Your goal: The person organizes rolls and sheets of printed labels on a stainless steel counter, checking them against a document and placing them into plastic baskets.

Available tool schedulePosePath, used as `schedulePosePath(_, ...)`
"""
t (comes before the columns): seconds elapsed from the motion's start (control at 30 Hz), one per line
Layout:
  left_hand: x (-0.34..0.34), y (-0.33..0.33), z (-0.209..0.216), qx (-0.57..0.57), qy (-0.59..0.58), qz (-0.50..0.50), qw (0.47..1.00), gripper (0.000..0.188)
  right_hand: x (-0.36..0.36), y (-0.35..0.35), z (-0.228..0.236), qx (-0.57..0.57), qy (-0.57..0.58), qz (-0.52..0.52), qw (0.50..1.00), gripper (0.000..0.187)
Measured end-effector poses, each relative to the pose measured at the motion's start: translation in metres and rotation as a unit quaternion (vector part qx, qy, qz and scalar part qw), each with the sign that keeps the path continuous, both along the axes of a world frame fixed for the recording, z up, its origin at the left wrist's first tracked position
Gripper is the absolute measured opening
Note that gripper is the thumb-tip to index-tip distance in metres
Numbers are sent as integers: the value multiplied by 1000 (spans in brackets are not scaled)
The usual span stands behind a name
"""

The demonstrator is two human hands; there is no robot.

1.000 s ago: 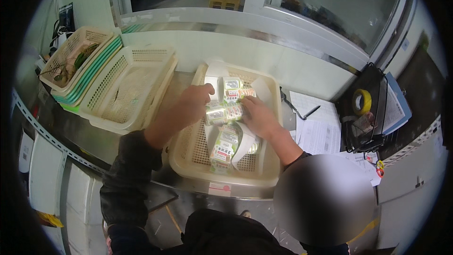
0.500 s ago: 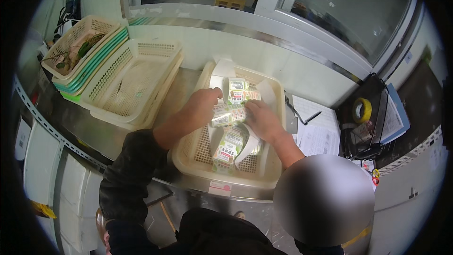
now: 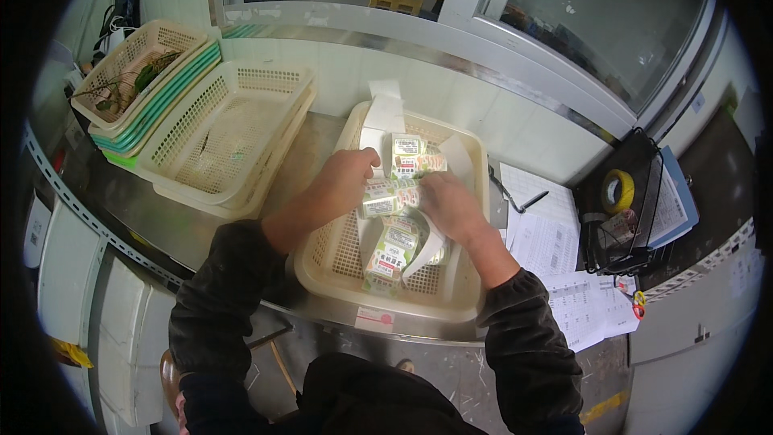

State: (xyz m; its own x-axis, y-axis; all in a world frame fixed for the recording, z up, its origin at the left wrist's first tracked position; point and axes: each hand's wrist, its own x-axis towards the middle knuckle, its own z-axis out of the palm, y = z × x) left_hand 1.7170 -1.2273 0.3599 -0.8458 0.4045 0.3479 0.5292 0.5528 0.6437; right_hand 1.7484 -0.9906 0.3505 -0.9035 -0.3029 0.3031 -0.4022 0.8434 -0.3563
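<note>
A cream perforated plastic basket (image 3: 407, 308) stands before me on the metal table. In it lies a loosely folded, curling strip of printed labels (image 3: 393, 243), white and green with red patches, with bare white backing paper (image 3: 385, 115) running up over the far rim. My left hand (image 3: 348, 179) is over the basket's left half, thumb and finger pinched at the strip's left edge. Opposite it, my right hand (image 3: 452, 203) has its fingers closed on the right edge of the same strip. The fingertips partly hide where they grip.
Left of the basket sit larger cream baskets (image 3: 227, 195), beside a stack of cream and green ones (image 3: 161, 97) with plant stems on top. At right lie paper sheets (image 3: 555, 246), a black pen (image 3: 534, 201), a black wire tray (image 3: 594, 246), yellow tape (image 3: 618, 191) and scissors (image 3: 639, 304).
Both hands stay almost in place on the label strip. A blurred round patch at the lower right is gone, so my right sleeve and more paper sheets show. The view has shifted slightly.
</note>
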Motion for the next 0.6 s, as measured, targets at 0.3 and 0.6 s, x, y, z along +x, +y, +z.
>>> schedulePosePath(0.3,8,0,11,6,-41,-18,999,28,0,-1,1,25,-8,-18,999,25)
schedulePosePath(0.6,7,0,6,-28,-20,-46,998,37,-2,4,-1,31,-20,1,999,32)
